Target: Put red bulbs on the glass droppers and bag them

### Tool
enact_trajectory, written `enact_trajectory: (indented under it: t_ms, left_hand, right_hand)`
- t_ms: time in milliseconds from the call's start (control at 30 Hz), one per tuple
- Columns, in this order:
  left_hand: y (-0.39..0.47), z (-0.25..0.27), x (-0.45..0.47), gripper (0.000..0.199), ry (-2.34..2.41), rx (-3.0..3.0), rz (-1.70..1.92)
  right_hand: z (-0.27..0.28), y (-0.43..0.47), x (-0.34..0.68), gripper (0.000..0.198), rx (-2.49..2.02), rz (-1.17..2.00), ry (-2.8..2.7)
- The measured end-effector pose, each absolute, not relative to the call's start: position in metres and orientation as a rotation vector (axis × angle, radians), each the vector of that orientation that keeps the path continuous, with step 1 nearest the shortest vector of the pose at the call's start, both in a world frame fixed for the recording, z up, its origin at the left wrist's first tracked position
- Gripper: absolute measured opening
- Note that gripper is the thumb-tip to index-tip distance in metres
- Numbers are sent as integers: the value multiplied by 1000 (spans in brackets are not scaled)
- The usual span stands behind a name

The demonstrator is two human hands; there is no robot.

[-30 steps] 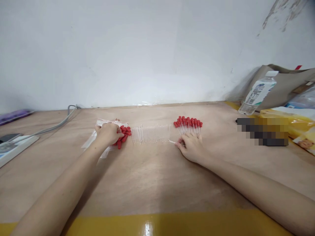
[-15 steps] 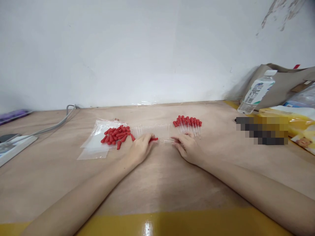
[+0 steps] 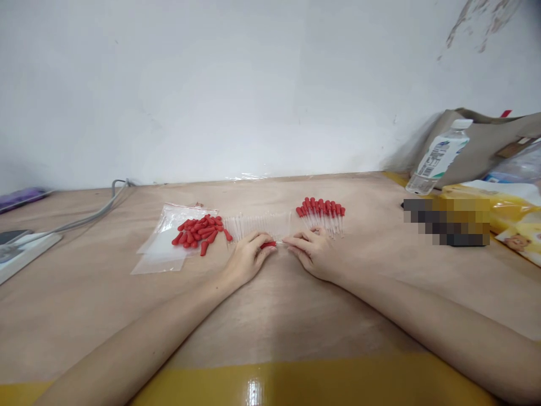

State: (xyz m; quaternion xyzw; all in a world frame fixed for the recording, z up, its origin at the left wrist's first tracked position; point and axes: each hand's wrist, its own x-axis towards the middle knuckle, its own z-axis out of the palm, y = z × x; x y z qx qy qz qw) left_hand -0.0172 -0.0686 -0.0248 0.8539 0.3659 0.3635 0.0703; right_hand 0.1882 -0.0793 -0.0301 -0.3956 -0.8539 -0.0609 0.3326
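Between the thumb and fingers of my left hand (image 3: pixel 250 256) is a red rubber dropper bulb (image 3: pixel 267 245), its open end facing right. My right hand (image 3: pixel 313 251) pinches a thin clear glass tube (image 3: pixel 280 243), whose tip meets the bulb's mouth; how far it sits inside I cannot tell. Behind my hands lies a row of clear tubes (image 3: pixel 257 224) on a plastic bag. Loose red bulbs (image 3: pixel 198 230) are heaped to the left on clear zip bags (image 3: pixel 158 248). Several droppers with red bulbs fitted (image 3: pixel 322 210) lie fanned out beyond my right hand.
On the right stand a water bottle (image 3: pixel 439 158) and a grey bag (image 3: pixel 477 141), with a yellow package (image 3: pixel 515 225) and a pixelated dark object (image 3: pixel 448 223) nearby. A white power strip (image 3: pixel 34 254) and grey cable (image 3: pixel 95 217) lie at left. The wall (image 3: pixel 253 84) closes off the back.
My two hands have come closer together. The tube's tip, apart from the red bulb before, now meets its mouth. My left thumb has closed onto the bulb.
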Motion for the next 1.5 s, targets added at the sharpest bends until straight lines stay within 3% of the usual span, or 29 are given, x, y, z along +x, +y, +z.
enact_trajectory:
  t_ms: [400,733,967,1500]
  left_hand:
    - [-74,-22,-18,16,918,2510,979]
    - [-73,-26,-18,18,974,2661,1011]
    - [-68,-22,-26,19,987,2585,1065]
    - [-72,-24,-22,20,1057,2358,958]
  right_hand:
    - [-26,-70,198,24,-918,-22,-2376]
    - [-30,-76,195,27,-800,-415,-2308]
    - [-35,-74,199,17,-838,-105,-2226]
    - [-35,-74,196,14,-672,-138,-2195]
